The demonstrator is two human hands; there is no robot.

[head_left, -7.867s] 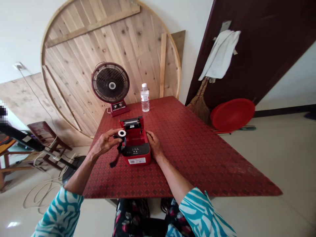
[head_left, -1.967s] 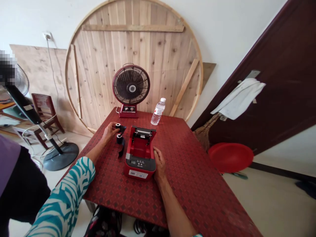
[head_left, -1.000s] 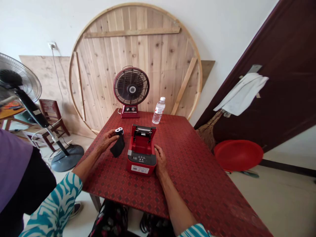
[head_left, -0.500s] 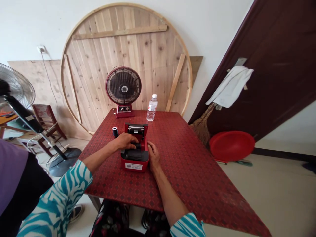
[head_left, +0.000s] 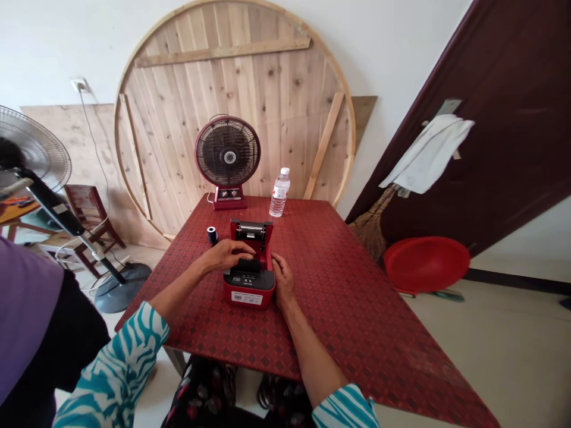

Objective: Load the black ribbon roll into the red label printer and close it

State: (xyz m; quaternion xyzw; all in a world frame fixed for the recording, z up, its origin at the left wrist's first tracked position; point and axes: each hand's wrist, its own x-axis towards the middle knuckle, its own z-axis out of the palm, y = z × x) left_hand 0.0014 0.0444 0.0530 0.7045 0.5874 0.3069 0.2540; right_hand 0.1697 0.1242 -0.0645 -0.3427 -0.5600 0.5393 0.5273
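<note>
A small red label printer [head_left: 250, 279] with its lid raised sits on the red patterned table [head_left: 339, 279]. My left hand [head_left: 226, 254] reaches into its open bay, fingers curled over a black roll there. My right hand [head_left: 282, 280] rests flat against the printer's right side. A second small black roll [head_left: 212, 235] with a white core stands upright on the table just left of the printer's lid.
A red desk fan [head_left: 228, 159] and a water bottle [head_left: 279, 200] stand at the table's far edge, before a round wooden board [head_left: 285, 101]. A pedestal fan [head_left: 31, 160] and a person in purple [head_left: 27, 321] are at left. A red basin [head_left: 426, 263] lies by the door.
My left hand set one roll upright on the table and carried the other black roll from the left into the printer's bay. My right hand stayed on the printer's side.
</note>
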